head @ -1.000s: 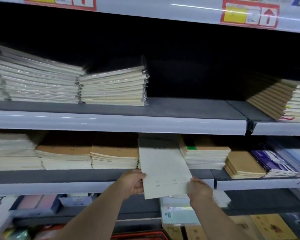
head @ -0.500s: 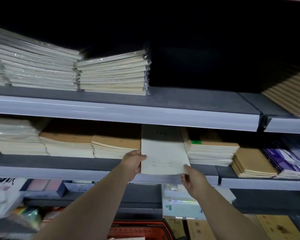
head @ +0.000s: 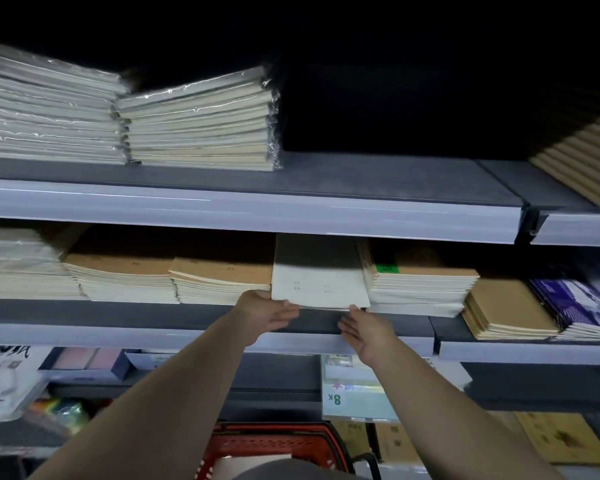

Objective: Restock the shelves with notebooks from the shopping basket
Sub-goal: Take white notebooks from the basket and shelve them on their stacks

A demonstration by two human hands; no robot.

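2 bare forearms [head: 181,393]; grey clothing [head: 284,472] at bottom edge.

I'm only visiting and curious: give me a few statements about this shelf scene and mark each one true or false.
1. The pale notebook lies on the middle shelf between brown-topped stacks. True.
2. The basket below is blue. False: it is red.
3. The left hand and the right hand are both at the notebook's front edge. True.
4. The upper shelf is packed from end to end. False: a bare stretch shows to the right of the wrapped stacks.
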